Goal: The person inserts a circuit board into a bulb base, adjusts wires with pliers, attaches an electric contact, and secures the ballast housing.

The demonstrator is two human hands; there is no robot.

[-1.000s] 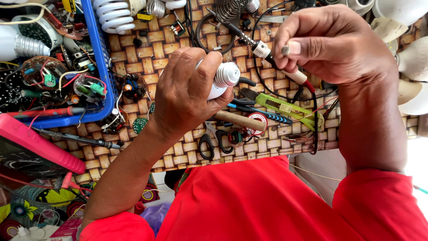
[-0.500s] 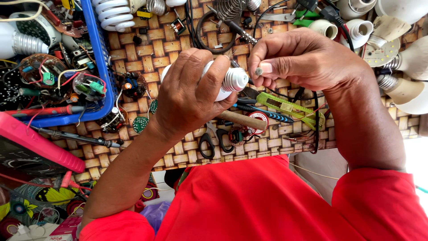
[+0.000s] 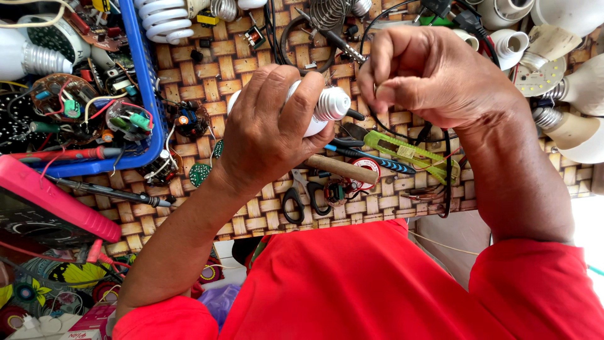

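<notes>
Head view: white bulb [image 3: 327,107] with ribbed metal screw cap, near frame centre, cap pointing toward 3 o'clock. Left hand [image 3: 270,129] wraps bulb body, fingers closed firmly around it. Right hand [image 3: 434,75] at 3 o'clock from cap, just beside it, fingers pinched narrow on thin black wire [image 3: 402,132]. Below bulb, at 6 o'clock: wooden-handled tool [image 3: 343,169], green utility knife [image 3: 412,151], small scissors [image 3: 296,201], all on woven mat [image 3: 189,75]. Blue tray [image 3: 148,94] with circuit boards at 9 o'clock. Loose bulb parts [image 3: 566,82] at 2 o'clock.
</notes>
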